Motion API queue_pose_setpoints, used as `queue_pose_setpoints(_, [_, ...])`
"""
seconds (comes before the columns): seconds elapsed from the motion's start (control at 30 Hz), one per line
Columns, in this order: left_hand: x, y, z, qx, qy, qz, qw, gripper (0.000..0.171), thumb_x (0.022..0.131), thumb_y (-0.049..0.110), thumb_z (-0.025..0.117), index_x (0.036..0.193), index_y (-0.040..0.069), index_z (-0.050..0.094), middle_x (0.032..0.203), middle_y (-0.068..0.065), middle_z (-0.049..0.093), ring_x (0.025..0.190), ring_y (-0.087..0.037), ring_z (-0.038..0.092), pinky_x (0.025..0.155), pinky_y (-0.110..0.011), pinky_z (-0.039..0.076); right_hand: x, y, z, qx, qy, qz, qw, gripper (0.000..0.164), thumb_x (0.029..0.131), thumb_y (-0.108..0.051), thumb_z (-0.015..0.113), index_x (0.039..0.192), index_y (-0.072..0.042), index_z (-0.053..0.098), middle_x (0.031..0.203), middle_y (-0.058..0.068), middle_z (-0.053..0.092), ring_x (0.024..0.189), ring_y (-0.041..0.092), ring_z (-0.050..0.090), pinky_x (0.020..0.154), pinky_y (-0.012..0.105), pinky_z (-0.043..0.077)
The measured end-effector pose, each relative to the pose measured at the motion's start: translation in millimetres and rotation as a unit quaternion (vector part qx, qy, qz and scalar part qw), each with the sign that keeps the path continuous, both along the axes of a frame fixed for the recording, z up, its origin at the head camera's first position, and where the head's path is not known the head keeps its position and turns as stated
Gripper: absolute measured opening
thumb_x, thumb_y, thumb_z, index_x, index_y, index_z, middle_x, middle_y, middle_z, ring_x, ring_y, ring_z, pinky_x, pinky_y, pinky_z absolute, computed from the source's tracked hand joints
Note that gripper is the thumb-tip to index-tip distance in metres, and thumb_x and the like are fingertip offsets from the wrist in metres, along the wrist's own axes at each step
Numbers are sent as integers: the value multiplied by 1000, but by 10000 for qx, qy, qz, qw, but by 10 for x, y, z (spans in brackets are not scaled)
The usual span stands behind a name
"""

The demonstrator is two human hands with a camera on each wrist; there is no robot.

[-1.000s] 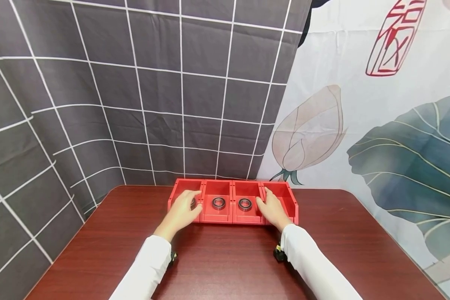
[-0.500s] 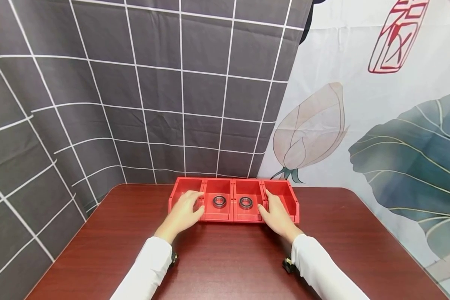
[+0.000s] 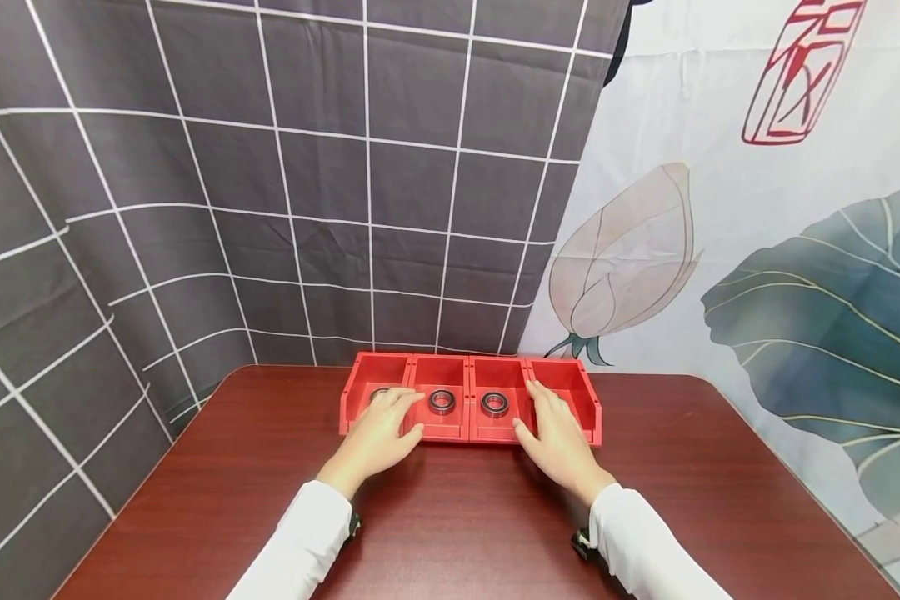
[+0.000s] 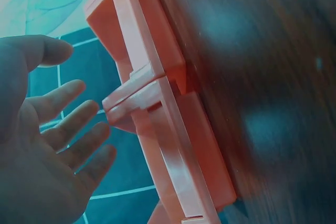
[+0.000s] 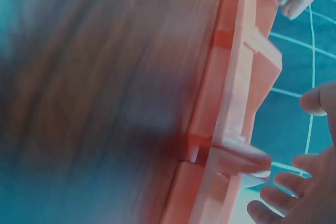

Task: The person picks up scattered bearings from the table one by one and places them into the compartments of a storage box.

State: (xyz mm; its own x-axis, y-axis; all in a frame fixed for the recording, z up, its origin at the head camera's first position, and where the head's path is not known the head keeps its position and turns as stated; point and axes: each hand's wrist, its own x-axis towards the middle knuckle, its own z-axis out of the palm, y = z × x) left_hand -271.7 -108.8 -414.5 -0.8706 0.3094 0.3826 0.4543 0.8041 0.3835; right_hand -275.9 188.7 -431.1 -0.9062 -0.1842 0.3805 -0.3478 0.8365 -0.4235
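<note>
A row of joined red bins [image 3: 467,435] stands on the table, with dark ring-shaped ball bearings inside. One bearing [image 3: 442,402] lies in the second bin from the left, another bearing [image 3: 494,405] in the third. The leftmost bin has a bearing [image 3: 378,392] partly hidden by my left hand [image 3: 378,433]. That hand hovers at the front of the two left bins, fingers spread and holding nothing, as the left wrist view confirms. My right hand [image 3: 561,437] reaches over the divider between the two right bins, its fingers [image 5: 278,198] loosely extended, palm bare.
The reddish-brown wooden table [image 3: 457,525] has rounded far corners. Behind it hang a grey cloth with white grid lines [image 3: 412,183] and a white cloth with a lotus print [image 3: 622,258]. Dark wrist-worn devices show below both white sleeves [image 3: 648,542].
My left hand has shifted right toward the second bin, uncovering part of the leftmost bearing. My right hand has drawn slightly back and right, with its fingers straighter. The bearings stay put.
</note>
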Motion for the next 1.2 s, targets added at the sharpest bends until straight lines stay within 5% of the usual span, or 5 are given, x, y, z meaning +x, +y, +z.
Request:
queue_pose_setpoints(0.33, [70, 55, 9, -232, 296, -9, 9993, 52, 84, 29, 68, 134, 20, 57, 135, -3, 54, 121, -26, 51, 101, -50, 44, 124, -55, 28, 272, 13, 147, 9995, 72, 89, -38, 64, 148, -10, 35, 153, 12, 34, 138, 34, 35, 110, 60, 29])
queue_pose_setpoints(0.8, [179, 91, -52, -783, 771, -503, 9927, 49, 86, 35, 67, 131, 17, 58, 134, -5, 54, 125, -27, 50, 104, -48, 41, 246, -75, 41, 616, 265, 313, 9973, 69, 88, -43, 64, 146, -14, 40, 149, 7, 42, 135, 31, 40, 105, 61, 35])
queue_pose_setpoints(1.2, [348, 133, -127, -1004, 295, -788, 9914, 53, 91, 43, 59, 137, 17, 54, 144, -8, 47, 136, -34, 39, 108, -54, 35, 442, -107, 67, 1294, 120, 466, 9904, 77, 84, -56, 63, 147, -19, 40, 152, 7, 39, 138, 34, 38, 104, 63, 33])
